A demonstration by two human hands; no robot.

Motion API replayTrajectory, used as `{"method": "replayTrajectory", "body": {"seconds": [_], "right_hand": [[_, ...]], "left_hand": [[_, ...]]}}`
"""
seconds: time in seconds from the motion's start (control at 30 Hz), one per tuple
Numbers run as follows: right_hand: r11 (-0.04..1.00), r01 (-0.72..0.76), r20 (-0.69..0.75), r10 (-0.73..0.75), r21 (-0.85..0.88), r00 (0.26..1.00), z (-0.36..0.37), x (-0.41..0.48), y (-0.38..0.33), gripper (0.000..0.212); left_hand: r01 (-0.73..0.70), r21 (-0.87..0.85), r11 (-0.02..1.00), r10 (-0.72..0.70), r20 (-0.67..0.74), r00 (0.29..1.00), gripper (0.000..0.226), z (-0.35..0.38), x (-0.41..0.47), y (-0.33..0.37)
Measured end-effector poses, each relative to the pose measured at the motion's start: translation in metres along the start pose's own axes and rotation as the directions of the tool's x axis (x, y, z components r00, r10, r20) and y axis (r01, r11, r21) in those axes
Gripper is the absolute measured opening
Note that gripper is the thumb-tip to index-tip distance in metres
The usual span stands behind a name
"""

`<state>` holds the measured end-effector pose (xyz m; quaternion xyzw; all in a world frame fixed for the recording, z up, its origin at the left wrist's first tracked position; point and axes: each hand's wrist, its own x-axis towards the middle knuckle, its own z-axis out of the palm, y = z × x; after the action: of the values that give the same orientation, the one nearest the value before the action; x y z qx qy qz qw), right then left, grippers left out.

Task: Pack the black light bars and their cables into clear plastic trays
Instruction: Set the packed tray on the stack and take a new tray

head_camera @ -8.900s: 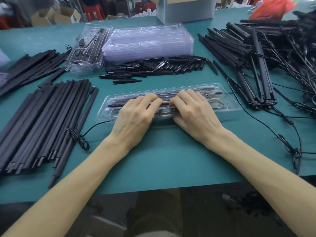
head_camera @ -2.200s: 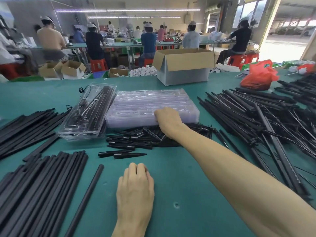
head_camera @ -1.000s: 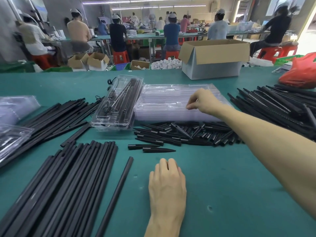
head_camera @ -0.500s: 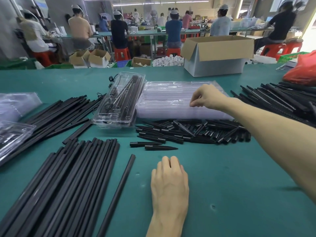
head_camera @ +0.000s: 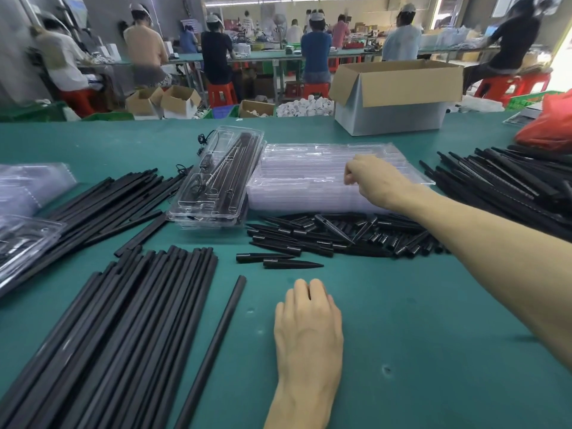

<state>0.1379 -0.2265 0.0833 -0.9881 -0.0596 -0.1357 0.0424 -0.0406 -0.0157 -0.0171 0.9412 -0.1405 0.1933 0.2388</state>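
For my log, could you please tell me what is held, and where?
The right hand seems to pinch the top clear tray mid-length; the left hand lies flat, holding nothing.

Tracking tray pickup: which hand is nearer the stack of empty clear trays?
Right. The right hand is on the stack of empty clear trays, fingers curled at its top; the left hand lies flat on the table, short of it.

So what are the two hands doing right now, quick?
Left hand: open, resting palm-down on the green table, holding nothing.
Right hand: fingers curled, pinching the top clear tray of the stack.
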Motion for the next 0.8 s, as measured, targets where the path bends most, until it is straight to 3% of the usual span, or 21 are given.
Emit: {"method": "replayTrajectory", "body": {"seconds": [0.17,0.27,0.37,0.53,0.8], "right_hand": [[0.925,0.108,-0.11,-0.158,-0.363,0.981,-0.002,-0.009,-0.002,0.029],[0.885,0.116,-0.118,-0.188,-0.451,0.975,-0.002,-0.012,-0.007,0.031],[0.872,0.141,-0.098,-0.21,-0.469,0.973,-0.002,-0.012,-0.009,0.036],[0.851,0.193,-0.012,-0.228,-0.489,0.974,-0.005,-0.012,-0.008,0.026],[0.963,0.118,0.01,-0.119,-0.241,0.993,-0.005,-0.007,-0.003,0.018]], "left_hand": [[0.006,0.002,1.0,-0.006,0.007,1.0,0.01,0.001,0.0,0.0],[0.005,0.006,1.0,-0.005,0.009,1.0,0.01,0.001,0.0,0.0],[0.008,0.005,1.0,-0.008,0.016,1.0,0.011,0.0,-0.001,0.0],[0.011,-0.003,1.0,-0.011,0.036,0.999,0.011,-0.001,0.0,0.0],[0.011,0.013,1.0,-0.011,0.018,1.0,0.008,-0.002,0.0,0.001]]}}
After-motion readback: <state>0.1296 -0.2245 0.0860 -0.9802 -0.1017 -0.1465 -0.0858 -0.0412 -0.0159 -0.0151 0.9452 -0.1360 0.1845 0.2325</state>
